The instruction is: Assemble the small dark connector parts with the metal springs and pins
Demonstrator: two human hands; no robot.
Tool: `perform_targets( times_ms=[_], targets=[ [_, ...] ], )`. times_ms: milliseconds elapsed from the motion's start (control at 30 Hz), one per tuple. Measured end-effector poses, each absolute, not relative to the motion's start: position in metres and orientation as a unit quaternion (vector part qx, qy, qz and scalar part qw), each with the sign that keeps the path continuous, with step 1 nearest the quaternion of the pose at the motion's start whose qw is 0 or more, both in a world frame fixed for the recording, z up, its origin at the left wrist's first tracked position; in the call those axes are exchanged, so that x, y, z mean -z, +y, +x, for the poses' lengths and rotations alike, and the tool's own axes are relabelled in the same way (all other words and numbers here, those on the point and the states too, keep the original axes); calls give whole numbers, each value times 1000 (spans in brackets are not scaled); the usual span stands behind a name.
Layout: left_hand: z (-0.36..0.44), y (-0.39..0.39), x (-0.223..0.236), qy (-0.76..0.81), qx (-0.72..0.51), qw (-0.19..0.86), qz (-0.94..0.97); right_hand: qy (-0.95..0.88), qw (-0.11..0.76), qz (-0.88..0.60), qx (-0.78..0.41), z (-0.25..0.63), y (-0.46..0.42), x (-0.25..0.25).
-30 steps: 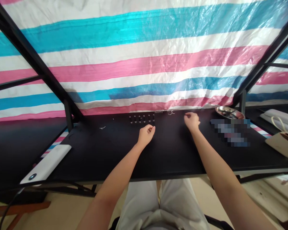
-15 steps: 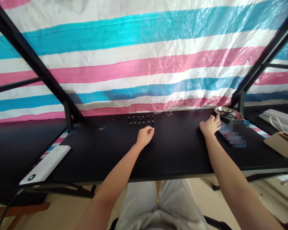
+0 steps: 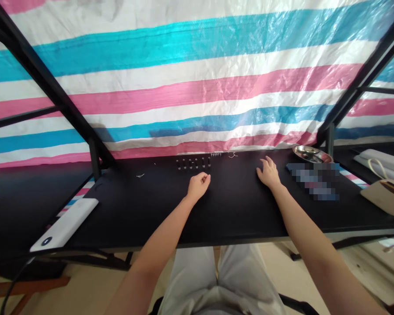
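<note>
My left hand [image 3: 198, 185] rests on the black table, its fingers curled into a pinch; whatever is between them is too small or hidden to make out. Just beyond it stands a row of several small dark pieces with pale ends [image 3: 190, 163]. Behind their right end lies a row of tiny silvery pieces [image 3: 216, 154], with some thin white strands [image 3: 232, 155] beside it. My right hand [image 3: 268, 172] is over the table with its fingers apart and nothing visible in them. To its right are a blurred-out phone-like object [image 3: 311, 181] and a shiny metal dish [image 3: 311, 154].
The black table [image 3: 144, 214] backs onto a striped plastic sheet [image 3: 197, 96] between dark metal frames. A long white device [image 3: 65, 225] lies at the left edge. A beige pouch [image 3: 385, 197] is at the far right. Loose white thread [image 3: 140, 176] lies left of the row.
My right hand has moved left, away from the metal dish and the phone-like object. My left hand stays in nearly the same place, still pinched.
</note>
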State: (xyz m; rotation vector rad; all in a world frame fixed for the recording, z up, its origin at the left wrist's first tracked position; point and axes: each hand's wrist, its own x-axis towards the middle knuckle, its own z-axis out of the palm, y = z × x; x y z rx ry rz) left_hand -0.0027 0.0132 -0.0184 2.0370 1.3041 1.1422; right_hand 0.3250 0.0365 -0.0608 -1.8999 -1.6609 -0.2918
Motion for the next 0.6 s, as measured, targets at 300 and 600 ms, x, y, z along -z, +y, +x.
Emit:
perform_targets(
  times_ms=[300,600],
  targets=[
    [-2,13,18,473,-420,236,737,-653,227,-723,16,326,41,68],
    [-2,11,15,467,-429,249,732,-646,232,-728,-4,326,40,65]
  ],
)
